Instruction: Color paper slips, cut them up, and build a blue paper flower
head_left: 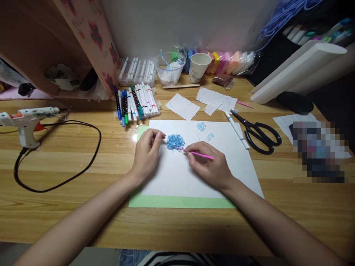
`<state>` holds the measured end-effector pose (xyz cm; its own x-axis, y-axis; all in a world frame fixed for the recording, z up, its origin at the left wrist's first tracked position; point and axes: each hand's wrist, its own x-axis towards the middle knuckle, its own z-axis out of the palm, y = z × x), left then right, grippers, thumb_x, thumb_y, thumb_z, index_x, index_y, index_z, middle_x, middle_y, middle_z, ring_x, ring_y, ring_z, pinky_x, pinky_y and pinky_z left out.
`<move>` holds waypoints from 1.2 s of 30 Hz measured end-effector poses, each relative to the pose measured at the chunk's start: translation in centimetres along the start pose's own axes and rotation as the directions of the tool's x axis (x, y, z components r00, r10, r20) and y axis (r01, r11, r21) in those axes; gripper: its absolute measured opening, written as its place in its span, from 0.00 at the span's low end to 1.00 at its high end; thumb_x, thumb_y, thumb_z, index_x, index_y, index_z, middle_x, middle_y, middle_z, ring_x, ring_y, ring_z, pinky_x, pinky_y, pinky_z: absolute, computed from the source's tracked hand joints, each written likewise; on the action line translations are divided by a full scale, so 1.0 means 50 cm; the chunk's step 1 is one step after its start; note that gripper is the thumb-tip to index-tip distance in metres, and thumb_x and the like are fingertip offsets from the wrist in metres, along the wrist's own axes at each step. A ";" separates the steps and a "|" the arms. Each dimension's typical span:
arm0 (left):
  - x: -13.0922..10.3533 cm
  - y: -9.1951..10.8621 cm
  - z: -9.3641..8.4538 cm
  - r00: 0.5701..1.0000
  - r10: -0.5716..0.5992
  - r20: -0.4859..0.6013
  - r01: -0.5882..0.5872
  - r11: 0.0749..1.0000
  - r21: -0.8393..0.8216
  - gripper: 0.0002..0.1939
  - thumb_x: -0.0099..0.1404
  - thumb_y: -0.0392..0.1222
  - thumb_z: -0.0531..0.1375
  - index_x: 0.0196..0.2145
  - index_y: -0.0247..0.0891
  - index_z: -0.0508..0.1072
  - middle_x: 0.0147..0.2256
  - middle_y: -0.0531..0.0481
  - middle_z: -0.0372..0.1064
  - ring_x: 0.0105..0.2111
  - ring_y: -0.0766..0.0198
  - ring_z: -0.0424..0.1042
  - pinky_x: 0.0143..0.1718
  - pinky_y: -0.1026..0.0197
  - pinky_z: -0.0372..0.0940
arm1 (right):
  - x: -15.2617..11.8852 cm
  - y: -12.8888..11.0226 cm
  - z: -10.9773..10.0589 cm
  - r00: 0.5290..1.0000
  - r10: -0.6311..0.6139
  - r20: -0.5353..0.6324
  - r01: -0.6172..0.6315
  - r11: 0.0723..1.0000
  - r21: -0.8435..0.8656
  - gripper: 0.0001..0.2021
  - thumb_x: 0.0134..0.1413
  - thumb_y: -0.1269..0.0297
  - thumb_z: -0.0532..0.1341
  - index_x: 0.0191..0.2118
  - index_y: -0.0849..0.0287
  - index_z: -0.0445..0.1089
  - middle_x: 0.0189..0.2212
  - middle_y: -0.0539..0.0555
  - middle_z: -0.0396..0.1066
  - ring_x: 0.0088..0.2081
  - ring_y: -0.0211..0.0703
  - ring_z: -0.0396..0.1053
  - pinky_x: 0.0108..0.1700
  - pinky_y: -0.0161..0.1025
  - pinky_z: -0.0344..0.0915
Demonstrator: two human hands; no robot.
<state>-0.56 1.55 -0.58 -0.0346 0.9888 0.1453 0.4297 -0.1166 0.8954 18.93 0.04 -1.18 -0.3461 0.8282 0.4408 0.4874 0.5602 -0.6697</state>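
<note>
We are pinching a slim pink stick (pixel 203 155) in our right hand (pixel 211 163) beside a shaggy, roundish blue clump (pixel 175 142); our left hand (pixel 146 153) is curling alongside, grip unclear.

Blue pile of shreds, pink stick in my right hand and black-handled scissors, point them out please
Blue pile of shreds (pixel 175 142): head view, middle of the heap.
Pink stick (pixel 203 155): head view, on its shaft.
Black-handled scissors (pixel 249 125): head view, near the pivot.

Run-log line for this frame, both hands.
left hand: beside blue clump | right hand: holds pink stick, tip at clump | under: white sheet on green sheet
</note>
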 end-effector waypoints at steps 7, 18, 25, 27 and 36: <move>0.002 -0.004 0.003 1.000 -0.015 0.004 0.015 1.000 -0.021 0.11 0.70 0.43 0.50 0.33 0.39 0.68 0.33 0.51 0.68 0.34 0.65 0.68 0.37 0.60 0.61 | 0.003 -0.004 -0.001 0.997 -0.083 0.007 0.083 0.989 -0.125 0.04 0.56 0.74 0.57 0.36 0.58 0.65 0.28 0.53 0.71 0.31 0.42 0.67 0.34 0.39 0.65; 0.002 -0.006 0.004 1.000 -0.012 0.016 0.012 1.000 -0.015 0.12 0.70 0.44 0.50 0.33 0.39 0.68 0.32 0.51 0.68 0.34 0.64 0.69 0.38 0.60 0.62 | 0.017 -0.016 0.006 0.990 -0.103 0.100 0.127 0.953 -0.276 0.06 0.61 0.71 0.53 0.33 0.57 0.64 0.26 0.55 0.68 0.31 0.45 0.63 0.34 0.42 0.62; 0.003 -0.008 0.004 0.999 -0.015 0.031 0.015 1.000 -0.005 0.12 0.70 0.45 0.50 0.33 0.39 0.68 0.32 0.50 0.69 0.34 0.63 0.68 0.38 0.60 0.62 | 0.021 -0.019 0.011 1.000 0.000 0.021 0.004 0.979 -0.204 0.07 0.62 0.69 0.54 0.31 0.57 0.62 0.26 0.53 0.66 0.30 0.43 0.63 0.34 0.40 0.61; 0.003 -0.008 0.004 0.999 -0.017 0.034 0.017 1.000 -0.004 0.12 0.70 0.44 0.50 0.33 0.38 0.68 0.32 0.50 0.69 0.35 0.63 0.68 0.38 0.59 0.62 | 0.021 -0.018 0.010 0.999 0.027 -0.020 -0.030 0.986 -0.167 0.07 0.62 0.69 0.55 0.31 0.56 0.62 0.26 0.52 0.66 0.30 0.42 0.64 0.34 0.39 0.61; 0.003 -0.004 0.002 0.999 -0.030 0.034 0.030 1.000 0.002 0.11 0.70 0.44 0.50 0.33 0.39 0.68 0.32 0.50 0.69 0.35 0.63 0.68 0.39 0.59 0.61 | 0.018 -0.025 0.009 0.999 0.002 -0.051 -0.007 0.995 -0.098 0.06 0.60 0.69 0.55 0.32 0.56 0.63 0.26 0.52 0.68 0.30 0.42 0.65 0.34 0.40 0.63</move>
<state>-0.57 1.72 -0.77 -0.0165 0.9944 0.1041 0.4300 -0.0869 0.8986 17.66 0.11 -0.21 -0.3040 0.8290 0.4695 0.5658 0.5536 -0.6111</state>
